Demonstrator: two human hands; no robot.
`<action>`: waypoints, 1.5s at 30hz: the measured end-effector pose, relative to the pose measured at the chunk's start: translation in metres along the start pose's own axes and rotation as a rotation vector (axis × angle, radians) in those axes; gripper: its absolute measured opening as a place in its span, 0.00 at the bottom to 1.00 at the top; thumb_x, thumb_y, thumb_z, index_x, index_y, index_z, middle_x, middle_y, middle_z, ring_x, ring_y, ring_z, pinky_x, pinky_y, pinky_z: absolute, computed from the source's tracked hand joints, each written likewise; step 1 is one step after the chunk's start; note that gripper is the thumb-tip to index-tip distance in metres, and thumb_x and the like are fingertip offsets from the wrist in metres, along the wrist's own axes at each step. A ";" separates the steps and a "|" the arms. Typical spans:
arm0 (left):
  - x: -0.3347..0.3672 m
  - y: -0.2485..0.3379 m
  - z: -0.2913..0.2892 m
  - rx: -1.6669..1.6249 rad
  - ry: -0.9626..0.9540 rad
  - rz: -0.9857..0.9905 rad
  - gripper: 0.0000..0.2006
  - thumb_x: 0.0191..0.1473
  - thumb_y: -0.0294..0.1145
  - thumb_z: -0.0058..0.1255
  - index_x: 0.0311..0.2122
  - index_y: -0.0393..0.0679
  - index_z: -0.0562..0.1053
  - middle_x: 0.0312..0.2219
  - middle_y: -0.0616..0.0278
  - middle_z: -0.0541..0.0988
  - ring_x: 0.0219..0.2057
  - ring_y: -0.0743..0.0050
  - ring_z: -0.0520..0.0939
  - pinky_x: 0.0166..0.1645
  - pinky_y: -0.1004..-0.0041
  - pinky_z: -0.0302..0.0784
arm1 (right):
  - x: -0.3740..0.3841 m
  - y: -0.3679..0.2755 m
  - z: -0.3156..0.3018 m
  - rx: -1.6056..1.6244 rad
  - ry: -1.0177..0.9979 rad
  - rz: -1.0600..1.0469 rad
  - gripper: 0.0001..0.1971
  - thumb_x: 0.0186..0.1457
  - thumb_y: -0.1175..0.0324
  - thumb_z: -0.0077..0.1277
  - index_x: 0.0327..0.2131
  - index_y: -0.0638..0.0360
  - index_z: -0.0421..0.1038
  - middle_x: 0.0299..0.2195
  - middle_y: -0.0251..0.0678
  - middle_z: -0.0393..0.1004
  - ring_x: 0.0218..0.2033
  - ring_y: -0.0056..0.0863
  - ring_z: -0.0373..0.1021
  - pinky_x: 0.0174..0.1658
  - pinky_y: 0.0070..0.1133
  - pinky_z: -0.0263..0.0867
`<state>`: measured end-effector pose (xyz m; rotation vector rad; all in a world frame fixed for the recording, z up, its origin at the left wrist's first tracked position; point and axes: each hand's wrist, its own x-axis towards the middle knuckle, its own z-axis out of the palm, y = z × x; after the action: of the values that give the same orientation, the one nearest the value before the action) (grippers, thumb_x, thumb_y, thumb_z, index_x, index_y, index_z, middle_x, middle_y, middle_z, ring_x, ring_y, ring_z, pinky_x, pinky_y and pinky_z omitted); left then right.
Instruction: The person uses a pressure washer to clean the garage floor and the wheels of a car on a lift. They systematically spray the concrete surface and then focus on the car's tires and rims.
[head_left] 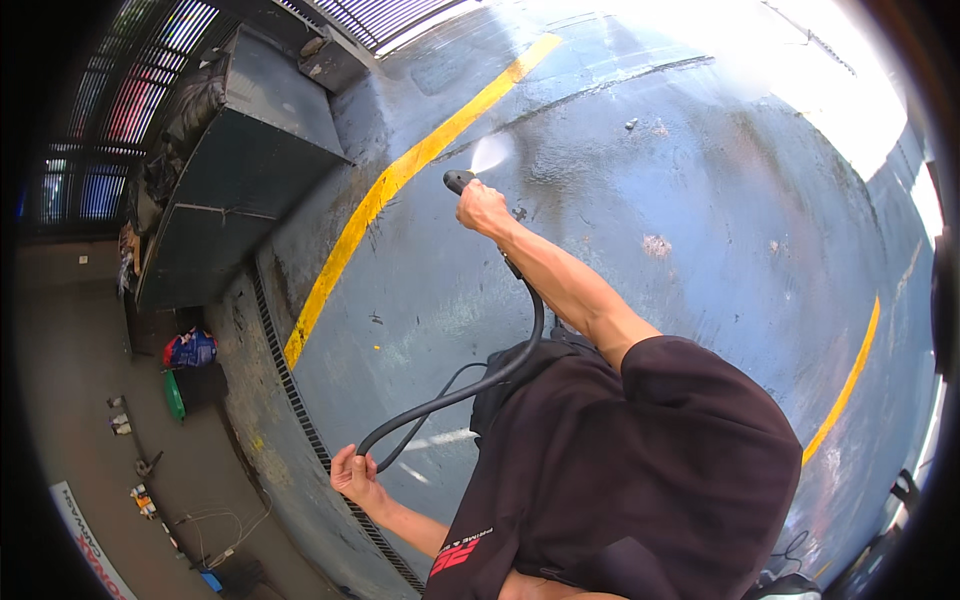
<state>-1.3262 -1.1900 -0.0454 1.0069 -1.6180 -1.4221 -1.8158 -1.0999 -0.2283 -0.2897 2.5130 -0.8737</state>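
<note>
My right hand [483, 207] is stretched out over the wet blue floor [620, 190], its fingers wrapped round a black spray gun [457, 181]. A white fan of water [491, 152] comes off the gun's front onto the floor. From the gun a thick black hose [437, 405] runs back past my body and loops to the left. There my left hand [357, 477] pinches the hose at its bend, fingers curled about it. A thinner section of hose passes back from that bend toward my waist.
Yellow lines [402, 172] mark the floor on both sides. A drain grating [300, 400] runs along the left. A dark metal cabinet [235, 195] stands at the back left, near a green container [175, 395]. Bright sunlight falls on the far right.
</note>
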 end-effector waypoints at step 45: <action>0.385 -0.037 0.170 0.566 -2.091 -0.271 0.15 0.53 0.34 0.65 0.43 0.35 0.80 0.33 0.58 0.85 0.36 0.76 0.82 0.44 0.72 0.77 | -0.229 -0.002 0.164 0.313 0.467 0.861 0.23 0.49 0.66 0.55 0.49 0.60 0.67 0.37 0.57 0.78 0.42 0.57 0.75 0.46 0.42 0.69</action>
<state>-1.6369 -1.4736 -0.0866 -0.6677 -3.4168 -2.3971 -1.5363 -1.1112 -0.2590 1.1245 2.4311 -0.9860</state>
